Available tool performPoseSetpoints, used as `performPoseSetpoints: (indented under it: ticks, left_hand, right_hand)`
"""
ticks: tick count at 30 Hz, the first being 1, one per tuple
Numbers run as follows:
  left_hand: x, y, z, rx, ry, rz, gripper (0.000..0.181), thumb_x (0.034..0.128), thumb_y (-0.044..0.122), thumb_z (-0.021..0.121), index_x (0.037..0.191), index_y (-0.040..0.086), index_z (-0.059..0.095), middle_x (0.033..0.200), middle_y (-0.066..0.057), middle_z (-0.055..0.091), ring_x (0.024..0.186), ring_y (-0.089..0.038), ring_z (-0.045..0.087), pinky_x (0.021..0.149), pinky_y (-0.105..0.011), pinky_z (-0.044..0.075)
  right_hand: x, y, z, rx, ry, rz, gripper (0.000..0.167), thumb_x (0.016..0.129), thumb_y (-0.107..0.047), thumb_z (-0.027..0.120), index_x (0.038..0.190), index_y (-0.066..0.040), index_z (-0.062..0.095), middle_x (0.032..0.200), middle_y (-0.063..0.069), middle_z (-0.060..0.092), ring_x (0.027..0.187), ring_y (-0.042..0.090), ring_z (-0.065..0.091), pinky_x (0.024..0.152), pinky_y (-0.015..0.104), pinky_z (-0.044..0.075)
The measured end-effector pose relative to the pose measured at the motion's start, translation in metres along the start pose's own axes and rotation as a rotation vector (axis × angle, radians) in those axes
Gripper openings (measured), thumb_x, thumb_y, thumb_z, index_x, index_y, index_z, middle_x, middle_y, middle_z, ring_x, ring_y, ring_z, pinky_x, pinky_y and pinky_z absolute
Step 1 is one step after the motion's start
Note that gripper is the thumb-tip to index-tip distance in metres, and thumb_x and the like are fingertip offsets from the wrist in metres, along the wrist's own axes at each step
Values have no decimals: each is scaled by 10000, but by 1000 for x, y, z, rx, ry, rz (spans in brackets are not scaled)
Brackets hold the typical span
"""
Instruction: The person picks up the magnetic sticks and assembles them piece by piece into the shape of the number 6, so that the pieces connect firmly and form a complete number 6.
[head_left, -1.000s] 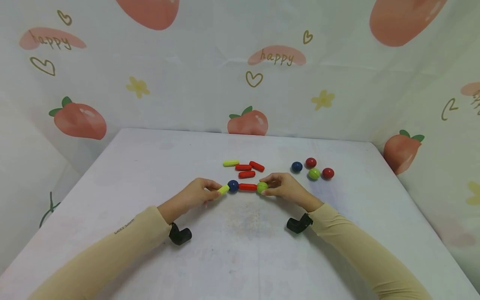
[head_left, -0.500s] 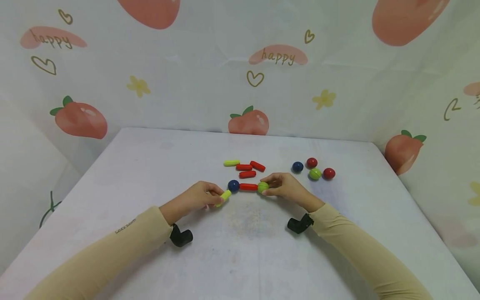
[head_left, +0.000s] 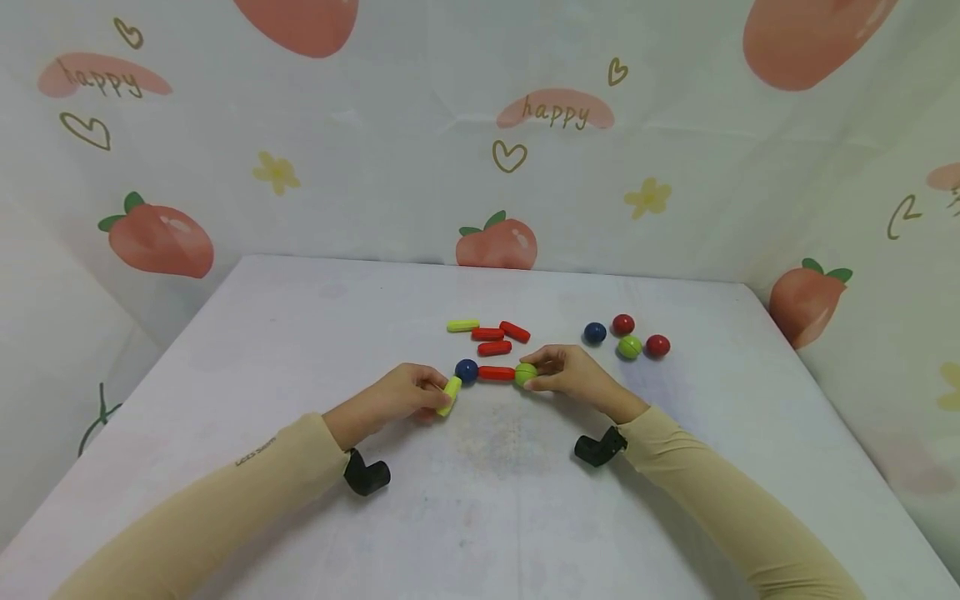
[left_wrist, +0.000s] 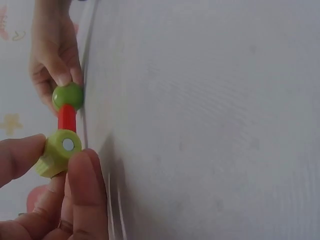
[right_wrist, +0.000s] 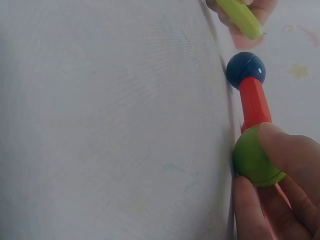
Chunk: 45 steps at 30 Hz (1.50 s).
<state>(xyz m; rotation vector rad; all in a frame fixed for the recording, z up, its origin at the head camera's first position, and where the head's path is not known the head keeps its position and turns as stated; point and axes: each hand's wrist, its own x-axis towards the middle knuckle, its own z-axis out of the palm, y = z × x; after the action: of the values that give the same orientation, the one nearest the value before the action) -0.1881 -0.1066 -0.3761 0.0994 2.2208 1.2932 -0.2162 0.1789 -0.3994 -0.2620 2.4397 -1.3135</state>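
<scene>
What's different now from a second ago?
The left hand moved slightly toward the person, turning its yellow stick steeper in the head view. Nothing was let go. The right hand still holds the green ball, in line with a red stick and blue ball.

Evenly, softly lit across the table (head_left: pixel 487 525) in the head view; faintly shadowed on it beneath the sleeves (head_left: pixel 720 492); glinting slightly on the balls (head_left: pixel 657 346) atop it. Dimmer and greyer in both wrist views, blurred beyond the table.
</scene>
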Motion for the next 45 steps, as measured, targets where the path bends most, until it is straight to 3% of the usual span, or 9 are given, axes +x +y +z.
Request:
performPoseSetpoints:
  ticks: [17, 35, 45]
  left_hand:
    - [10, 2, 16, -125, -7, -107, 285, 883, 98, 694, 1123, -5, 581, 869, -80, 636, 634, -112, 639, 618, -211, 550]
    - [16, 8, 15, -141, -43, -181, 264, 894, 88, 682, 1113, -23, 585, 915, -106, 651, 652, -114, 666, 637, -222, 558]
    - [16, 10, 14, -172, -65, -190, 245, 908, 80, 661, 1116, -26, 589, 943, -117, 640, 680, -121, 662, 652, -230, 562]
  right_hand:
    - [1, 1, -1, -13, 4, -21, 380, 813, -159, 784, 1172, -88, 680, 1129, 73, 687, 1050, 224, 625, 847, 293, 530]
    - [-1, -2, 0, -3, -7, 6, 400, 813, -175, 786, 1189, -101, 672, 1140, 75, 680, 1055, 219, 620, 824, 286, 535]
    - [0, -1, 0, -2, -9, 17, 398, 812, -180, 787, 1187, -111, 674, 1137, 69, 679, 1051, 221, 619, 818, 289, 536]
